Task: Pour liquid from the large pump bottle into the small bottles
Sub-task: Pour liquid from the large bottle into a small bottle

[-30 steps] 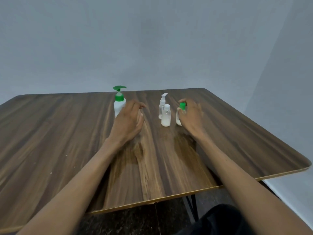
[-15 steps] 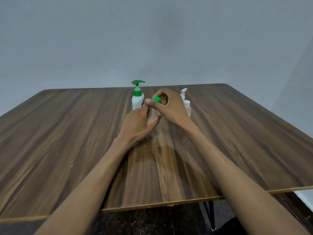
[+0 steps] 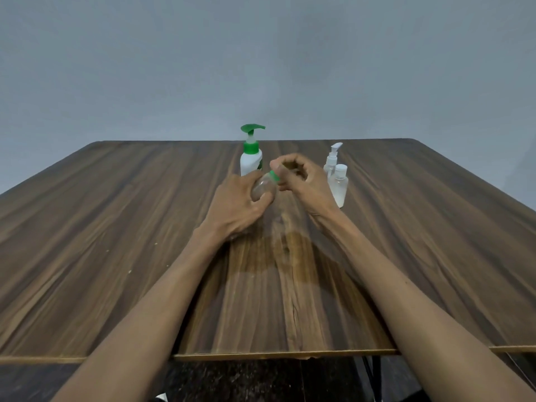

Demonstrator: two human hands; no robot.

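Observation:
A large white pump bottle (image 3: 250,161) with a green pump head stands upright at the far middle of the wooden table (image 3: 116,233). Just in front of it, my left hand (image 3: 236,207) grips the body of a small clear bottle (image 3: 262,188), tilted to the right above the table. My right hand (image 3: 301,181) has its fingers closed around that bottle's green cap (image 3: 274,175). To the right stand a small clear bottle with a white cap (image 3: 339,185) and, behind it, a small white spray bottle (image 3: 332,159).
The table's near edge (image 3: 284,355) runs across the bottom of the view, with dark floor and a table leg below. A plain grey wall rises behind the table's far edge.
My right hand carried the green-capped small bottle from beside the other small bottles leftward to my left hand. Both hands now hold it, and it has tilted to the right.

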